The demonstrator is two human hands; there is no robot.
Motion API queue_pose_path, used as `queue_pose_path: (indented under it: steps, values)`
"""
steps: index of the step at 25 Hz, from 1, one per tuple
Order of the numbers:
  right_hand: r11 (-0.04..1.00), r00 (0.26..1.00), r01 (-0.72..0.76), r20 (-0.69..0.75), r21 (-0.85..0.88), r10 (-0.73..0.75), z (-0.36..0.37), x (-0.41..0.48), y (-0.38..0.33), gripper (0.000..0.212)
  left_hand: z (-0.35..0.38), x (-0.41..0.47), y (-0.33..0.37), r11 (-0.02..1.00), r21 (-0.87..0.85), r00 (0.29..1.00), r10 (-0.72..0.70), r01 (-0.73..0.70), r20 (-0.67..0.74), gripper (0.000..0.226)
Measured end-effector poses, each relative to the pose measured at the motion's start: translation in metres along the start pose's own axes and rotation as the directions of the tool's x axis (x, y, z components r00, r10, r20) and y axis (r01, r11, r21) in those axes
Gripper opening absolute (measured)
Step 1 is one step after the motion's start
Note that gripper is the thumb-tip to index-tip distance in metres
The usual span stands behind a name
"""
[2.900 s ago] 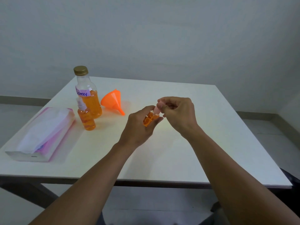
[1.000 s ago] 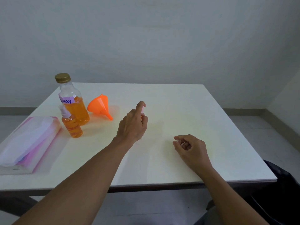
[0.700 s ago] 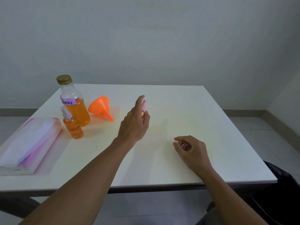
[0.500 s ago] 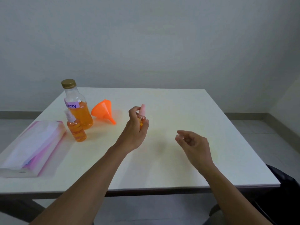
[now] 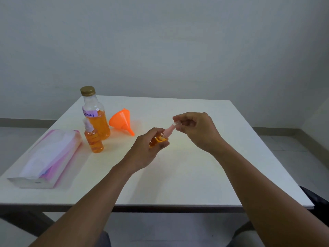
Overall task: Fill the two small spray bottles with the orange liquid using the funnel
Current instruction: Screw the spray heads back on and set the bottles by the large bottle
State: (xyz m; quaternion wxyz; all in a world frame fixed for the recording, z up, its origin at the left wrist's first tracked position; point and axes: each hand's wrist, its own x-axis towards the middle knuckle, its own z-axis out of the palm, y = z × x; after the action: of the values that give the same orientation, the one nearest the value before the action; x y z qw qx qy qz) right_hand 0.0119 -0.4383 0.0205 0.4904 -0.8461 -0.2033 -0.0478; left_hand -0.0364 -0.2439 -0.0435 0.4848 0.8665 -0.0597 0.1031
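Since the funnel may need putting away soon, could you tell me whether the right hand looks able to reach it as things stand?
Probably yes, but not at once: the right hand is pinching the pink top of the small spray bottle that the left hand holds. The funnel lies unobstructed on its side.

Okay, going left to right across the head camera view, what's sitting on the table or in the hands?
Pink-and-white plastic packet → small standing spray bottle → orange plastic funnel → left hand holding the second small spray bottle → right hand.
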Motion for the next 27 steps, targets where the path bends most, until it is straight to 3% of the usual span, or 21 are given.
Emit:
queue_pose_path:
  steps: [4,15,20,23,27]
  values:
    - [0.997,0.998,0.049,0.054,-0.057,-0.046,0.004,-0.002,-0.003,0.027,0.0,-0.001,-0.002,0.999,-0.045,1.0,0.014,-0.014,0.009,0.029]
    - [0.998,0.998,0.055,0.012,-0.025,-0.055,0.012,-0.007,0.006,0.027,0.006,-0.007,0.001,0.993,-0.115,1.0,0.013,-0.014,-0.005,0.02]
    - [0.973,0.996,-0.07,0.066,0.219,0.057,0.02,-0.021,0.011,0.049,-0.012,-0.014,-0.005,0.995,-0.099,0.999,-0.013,0.008,-0.05,0.03]
    - [0.987,0.992,-0.123,0.031,0.1,0.121,0.038,-0.046,0.032,0.038,-0.034,-0.028,-0.022,0.982,-0.167,0.982,-0.113,0.087,-0.154,0.035]
    - [0.996,0.997,-0.019,0.072,-0.086,0.025,0.072,-0.096,0.05,0.021,-0.064,-0.066,-0.046,0.985,-0.107,0.921,-0.163,0.134,-0.354,0.028]
